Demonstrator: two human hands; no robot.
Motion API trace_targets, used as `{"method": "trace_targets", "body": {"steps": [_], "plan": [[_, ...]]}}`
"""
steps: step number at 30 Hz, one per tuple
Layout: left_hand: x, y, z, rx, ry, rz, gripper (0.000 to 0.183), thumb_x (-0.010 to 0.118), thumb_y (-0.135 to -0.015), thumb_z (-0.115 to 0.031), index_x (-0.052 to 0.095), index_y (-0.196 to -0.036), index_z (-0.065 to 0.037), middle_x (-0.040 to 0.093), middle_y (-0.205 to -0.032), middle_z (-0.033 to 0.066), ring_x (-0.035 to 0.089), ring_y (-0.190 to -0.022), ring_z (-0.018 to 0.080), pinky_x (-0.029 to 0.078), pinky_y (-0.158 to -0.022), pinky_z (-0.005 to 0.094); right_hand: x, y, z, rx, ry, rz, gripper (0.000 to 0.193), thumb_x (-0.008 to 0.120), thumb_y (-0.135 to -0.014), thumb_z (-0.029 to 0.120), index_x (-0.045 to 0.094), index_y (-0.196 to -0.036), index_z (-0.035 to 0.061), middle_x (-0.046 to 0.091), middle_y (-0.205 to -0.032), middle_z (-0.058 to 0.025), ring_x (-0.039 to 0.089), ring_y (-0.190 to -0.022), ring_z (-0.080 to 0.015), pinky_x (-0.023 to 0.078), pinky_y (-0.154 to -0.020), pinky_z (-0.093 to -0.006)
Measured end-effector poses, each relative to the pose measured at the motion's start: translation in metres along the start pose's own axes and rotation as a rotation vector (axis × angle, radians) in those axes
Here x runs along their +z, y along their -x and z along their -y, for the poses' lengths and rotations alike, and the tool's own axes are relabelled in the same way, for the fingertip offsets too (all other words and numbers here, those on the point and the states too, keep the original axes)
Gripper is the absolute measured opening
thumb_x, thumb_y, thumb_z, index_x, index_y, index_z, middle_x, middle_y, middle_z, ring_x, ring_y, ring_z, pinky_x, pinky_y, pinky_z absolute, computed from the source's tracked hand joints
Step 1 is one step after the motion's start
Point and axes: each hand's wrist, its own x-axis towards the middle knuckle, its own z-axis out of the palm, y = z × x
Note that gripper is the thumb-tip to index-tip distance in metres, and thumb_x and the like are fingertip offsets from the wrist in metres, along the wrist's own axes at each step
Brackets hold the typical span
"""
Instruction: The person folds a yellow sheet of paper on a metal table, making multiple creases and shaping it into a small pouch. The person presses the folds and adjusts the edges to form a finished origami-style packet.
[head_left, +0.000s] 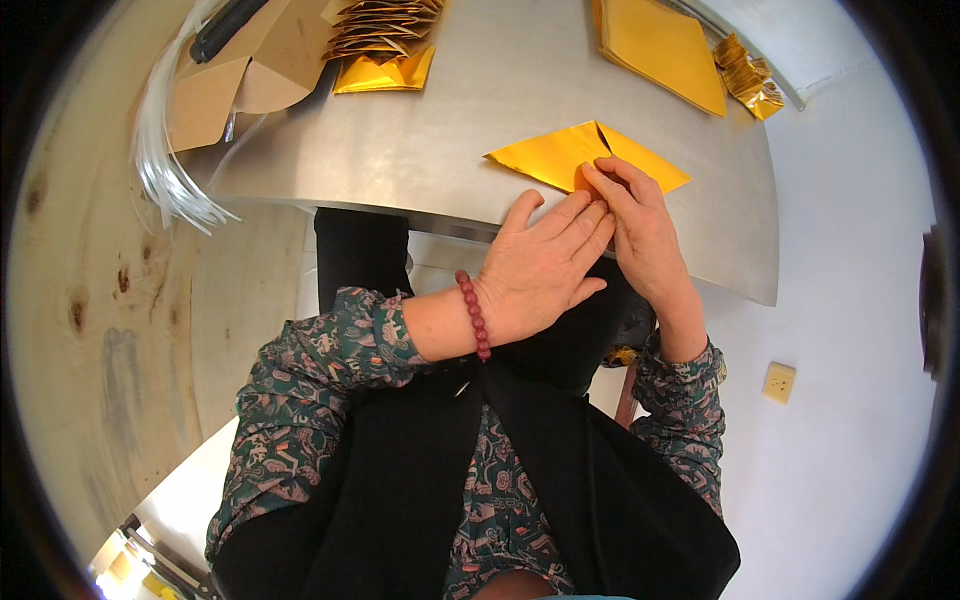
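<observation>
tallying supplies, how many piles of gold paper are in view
3: folded pile upper left, flat stack upper right, smaller pile right beside that stack. Others may be hidden or out of frame.

Gold sheet (545, 155), near corner perhaps hidden.

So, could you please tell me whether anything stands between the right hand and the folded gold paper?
Nothing visible does; the right hand has fingers over the near edge of the gold paper.
</observation>
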Motion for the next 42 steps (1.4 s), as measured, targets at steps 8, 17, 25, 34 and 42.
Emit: {"method": "trace_targets", "body": {"steps": [8,17,25,34,42], "plan": [[-0.022,0.014,0.034,0.053,-0.034,0.058,0.081,0.078,-0.091,-0.048,0.052,-0.156,-0.008,0.058,-0.151,0.0089,0.052,-0.142,0.0241,0.038,-0.113,0.0434,-0.003,0.001,0.002,0.000,-0.004,0.018,0.043,0.056,-0.100,-0.002,0.067,-0.141,0.0050,0.061,-0.144,-0.0182,0.058,-0.131,-0.0387,0.049,-0.113,-0.0426],[-0.046,0.030,0.059,-0.036,-0.101,0.046,0.077,0.079,-0.090,-0.045,0.055,-0.153,-0.008,0.060,-0.149,0.0092,0.054,-0.140,0.0239,0.040,-0.111,0.0418,-0.004,0.000,0.003,0.010,-0.014,0.039,0.040,0.055,-0.102,0.000,0.067,-0.140,0.0045,0.060,-0.145,-0.0180,0.057,-0.133,-0.0379,0.048,-0.114,-0.0421],[-0.059,0.037,0.066,-0.093,-0.101,0.046,0.072,0.080,-0.090,-0.040,0.055,-0.150,-0.009,0.061,-0.146,0.0090,0.055,-0.137,0.0268,0.041,-0.110,0.0434,-0.003,0.002,0.002,0.004,-0.018,0.025,0.040,0.055,-0.101,0.000,0.068,-0.139,0.0048,0.062,-0.143,-0.0183,0.058,-0.133,-0.0380,0.048,-0.114,-0.0422],[-0.066,0.033,0.064,-0.135,-0.150,0.018,0.064,0.080,-0.092,-0.035,0.058,-0.147,-0.010,0.062,-0.146,0.0081,0.055,-0.136,0.0286,0.038,-0.113,0.0477,0.002,0.004,-0.004,-0.009,-0.020,-0.020,0.039,0.058,-0.099,0.001,0.069,-0.136,0.0042,0.063,-0.139,-0.0172,0.060,-0.129,-0.0381,0.050,-0.111,-0.0421],[-0.051,0.010,0.056,0.045,-0.076,0.017,0.061,0.083,-0.089,-0.026,0.063,-0.144,-0.010,0.065,-0.144,0.0071,0.057,-0.137,0.0267,0.037,-0.117,0.0480,-0.001,0.007,0.000,-0.073,0.004,-0.042,0.036,0.062,-0.098,0.003,0.069,-0.134,0.0050,0.064,-0.138,-0.0170,0.060,-0.130,-0.0379,0.051,-0.110,-0.0437]]}}
